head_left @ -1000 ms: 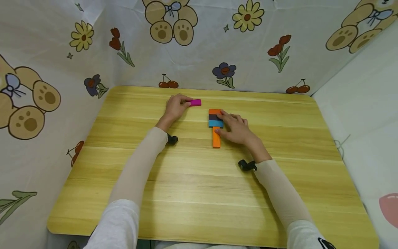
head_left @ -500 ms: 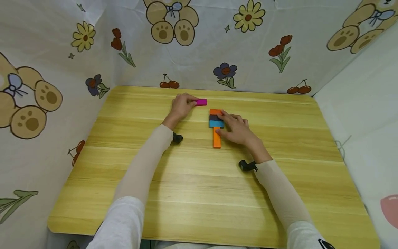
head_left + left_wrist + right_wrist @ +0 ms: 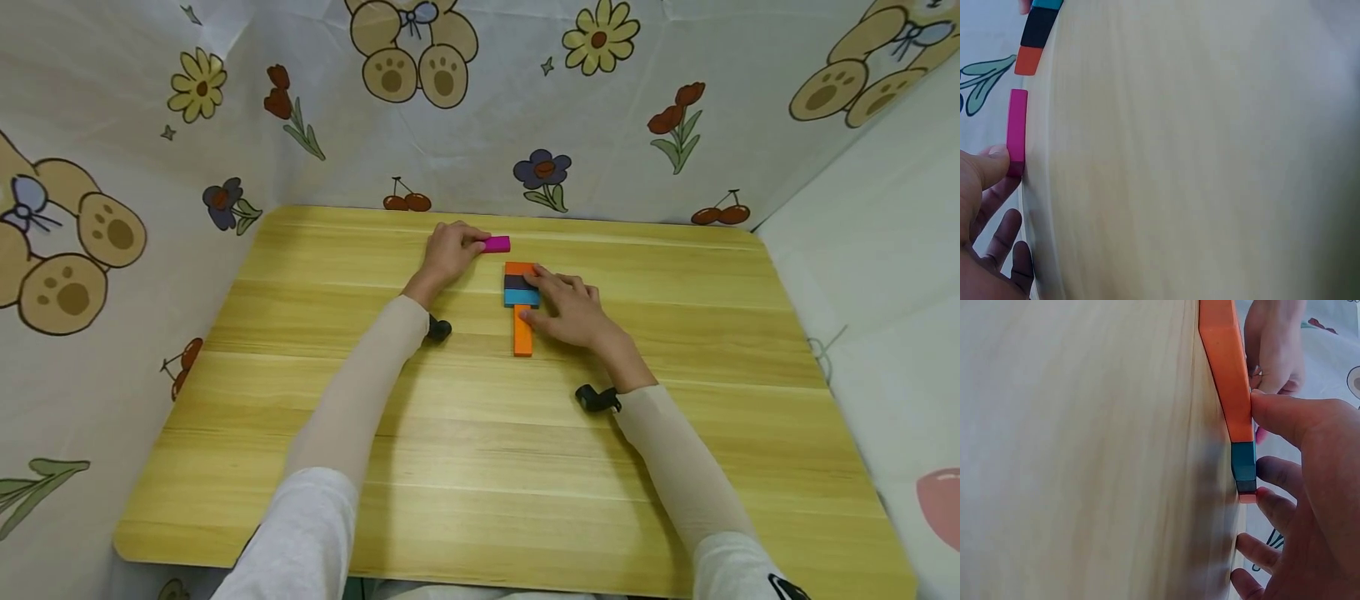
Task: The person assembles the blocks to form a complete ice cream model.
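Note:
My left hand [image 3: 450, 250] pinches one end of a magenta block [image 3: 497, 244] between thumb and fingers, near the table's far edge. In the left wrist view that block [image 3: 1017, 128] points toward the orange end of a row of blocks. The row is an orange block [image 3: 519, 268], a dark block [image 3: 516, 282] and a blue block [image 3: 521, 297] laid side by side. An upright orange block [image 3: 522, 337] runs from the blue one toward me, like a stem. My right hand [image 3: 568, 312] rests on these blocks, thumb touching the stem block [image 3: 1229, 375] and fingertips on the row.
The wooden table [image 3: 480, 483] extends around the blocks on all sides. Behind it hangs a white cloth [image 3: 465, 150] printed with bears and flowers. A black wrist camera [image 3: 440, 330] sits at the left cuff, another camera [image 3: 596, 398] at the right.
My left hand has moved to the right with the magenta block, bringing it above the orange end of the row. The right hand and the other blocks have stayed in place.

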The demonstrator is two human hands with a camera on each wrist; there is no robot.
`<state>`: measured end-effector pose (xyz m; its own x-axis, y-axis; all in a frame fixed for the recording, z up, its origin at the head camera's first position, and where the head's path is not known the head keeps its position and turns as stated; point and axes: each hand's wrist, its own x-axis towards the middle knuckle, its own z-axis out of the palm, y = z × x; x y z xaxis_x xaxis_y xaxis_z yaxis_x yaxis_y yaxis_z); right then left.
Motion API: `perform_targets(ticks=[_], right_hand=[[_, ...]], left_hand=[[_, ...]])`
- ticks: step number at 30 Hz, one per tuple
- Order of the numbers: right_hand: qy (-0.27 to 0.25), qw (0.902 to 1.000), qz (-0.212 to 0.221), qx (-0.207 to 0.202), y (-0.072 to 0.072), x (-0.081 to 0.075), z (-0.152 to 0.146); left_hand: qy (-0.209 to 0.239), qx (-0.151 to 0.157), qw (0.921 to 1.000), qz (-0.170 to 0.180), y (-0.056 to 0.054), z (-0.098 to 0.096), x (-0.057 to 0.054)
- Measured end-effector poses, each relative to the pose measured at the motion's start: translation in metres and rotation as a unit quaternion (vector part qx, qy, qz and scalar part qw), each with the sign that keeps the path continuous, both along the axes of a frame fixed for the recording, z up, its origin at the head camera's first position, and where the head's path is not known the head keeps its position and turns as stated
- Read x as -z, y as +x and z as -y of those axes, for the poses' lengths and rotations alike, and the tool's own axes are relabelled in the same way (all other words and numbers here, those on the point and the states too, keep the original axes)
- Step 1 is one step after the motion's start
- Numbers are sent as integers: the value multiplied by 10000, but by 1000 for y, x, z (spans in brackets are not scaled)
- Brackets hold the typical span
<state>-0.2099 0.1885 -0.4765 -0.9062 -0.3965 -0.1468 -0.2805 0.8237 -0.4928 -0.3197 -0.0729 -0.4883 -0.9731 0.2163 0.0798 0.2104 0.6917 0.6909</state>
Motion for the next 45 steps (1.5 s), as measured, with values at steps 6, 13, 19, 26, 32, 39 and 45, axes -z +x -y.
perform_targets(ticks=[6,13,19,26,32,39,45], right_hand=[[34,10000,40,14,0,0,2],[34,10000,71,40,1,2,2],[-39,10000,34,54,2,3,2],[-6,10000,22,52,2,4,2],[-120,9999,-41,-6,0,5,2],[-96,9999,-38,19,0,4,3],[6,10000,9,87,-1,5,1]], left_hand=[[12,53,10000,-51,-1,-6,2],[-31,54,10000,-75,1,-13,4],[-33,85,10000,-39,2,-18,4],[-175,171,9997,-98,0,-24,5],[-197,284,9993,-103,0,-30,2],[-323,372,9987,-149,-1,-37,1],[-372,437,9982,-168,0,-41,-5]])
